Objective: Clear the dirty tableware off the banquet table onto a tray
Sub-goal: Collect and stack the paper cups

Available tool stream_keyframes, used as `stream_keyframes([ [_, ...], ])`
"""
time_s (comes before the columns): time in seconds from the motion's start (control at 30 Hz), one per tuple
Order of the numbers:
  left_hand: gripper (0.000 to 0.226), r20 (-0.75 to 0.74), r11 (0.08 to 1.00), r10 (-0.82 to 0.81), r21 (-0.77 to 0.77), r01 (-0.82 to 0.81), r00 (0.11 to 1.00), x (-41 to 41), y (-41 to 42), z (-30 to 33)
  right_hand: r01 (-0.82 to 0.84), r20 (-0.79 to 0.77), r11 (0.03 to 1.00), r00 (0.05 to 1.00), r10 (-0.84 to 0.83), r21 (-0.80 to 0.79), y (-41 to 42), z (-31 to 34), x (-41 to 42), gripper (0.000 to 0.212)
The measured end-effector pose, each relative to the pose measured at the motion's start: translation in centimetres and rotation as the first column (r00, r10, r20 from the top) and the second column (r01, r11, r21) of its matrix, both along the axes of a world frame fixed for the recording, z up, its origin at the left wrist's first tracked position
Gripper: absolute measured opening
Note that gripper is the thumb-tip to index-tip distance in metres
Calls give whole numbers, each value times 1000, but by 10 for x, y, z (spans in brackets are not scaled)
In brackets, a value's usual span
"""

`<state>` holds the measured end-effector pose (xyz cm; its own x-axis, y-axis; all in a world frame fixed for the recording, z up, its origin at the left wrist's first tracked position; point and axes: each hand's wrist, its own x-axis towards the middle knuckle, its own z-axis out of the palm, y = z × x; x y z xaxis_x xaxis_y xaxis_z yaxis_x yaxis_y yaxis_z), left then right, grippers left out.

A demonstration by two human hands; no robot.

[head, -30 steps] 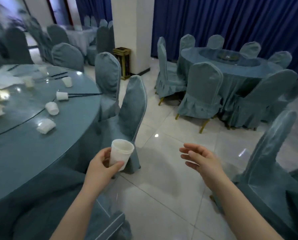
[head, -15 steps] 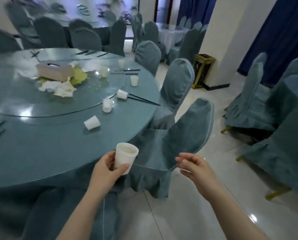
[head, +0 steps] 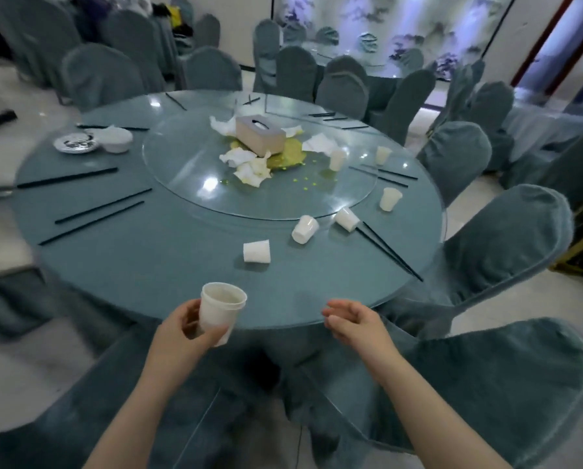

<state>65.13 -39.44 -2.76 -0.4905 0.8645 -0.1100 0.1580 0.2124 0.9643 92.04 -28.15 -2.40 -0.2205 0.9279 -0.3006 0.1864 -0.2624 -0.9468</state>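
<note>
View has swung back to the round blue tabletop (head: 141,262); left hand (head: 181,330) grips a white plastic cup (head: 220,313), right hand (head: 354,321) loosely open and empty, tipped cups next.

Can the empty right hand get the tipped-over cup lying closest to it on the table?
Probably yes. The right hand is open and holds nothing, and only bare table lies between it and the nearest tipped cup. It would need a forward stretch.
</note>
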Motion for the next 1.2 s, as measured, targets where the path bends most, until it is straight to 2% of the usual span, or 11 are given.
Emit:
stream_keyframes([
  [0.2,49,-2,981,188,-51,-188,982,-20,20,-9,-225,132,973,967,217,49,74,-16,-45,40],
  [0.37,47,37,961,275,-48,-273,961,-54,74,-17,-327,283,942,913,295,71,134,-30,-88,58],
  [0.53,52,18,963,259,-86,-256,966,-85,122,-24,-411,413,907,844,342,90,189,-52,-126,65],
  [0.7,53,-49,966,216,-137,-221,975,-106,141,-35,-467,547,880,761,350,88,219,-82,-154,86],
  [0.8,53,-65,964,193,-175,-202,979,-109,144,-42,-512,588,857,713,383,63,226,-97,-161,82],
  [0.9,54,-102,965,155,-199,-173,983,-108,150,-45,-468,461,881,798,387,70,229,-94,-170,66],
  [1.0,53,-201,962,105,-229,-151,974,-106,159,-42,-443,174,895,886,429,51,228,-74,-180,54],
  [1.1,51,-310,970,35,-217,-106,950,-103,174,-31,-503,11,862,864,504,66,234,-45,-184,52],
  [1.2,57,-373,976,-84,-218,1,924,-98,197,-23,-612,35,789,791,611,56,244,-27,-184,56],
])
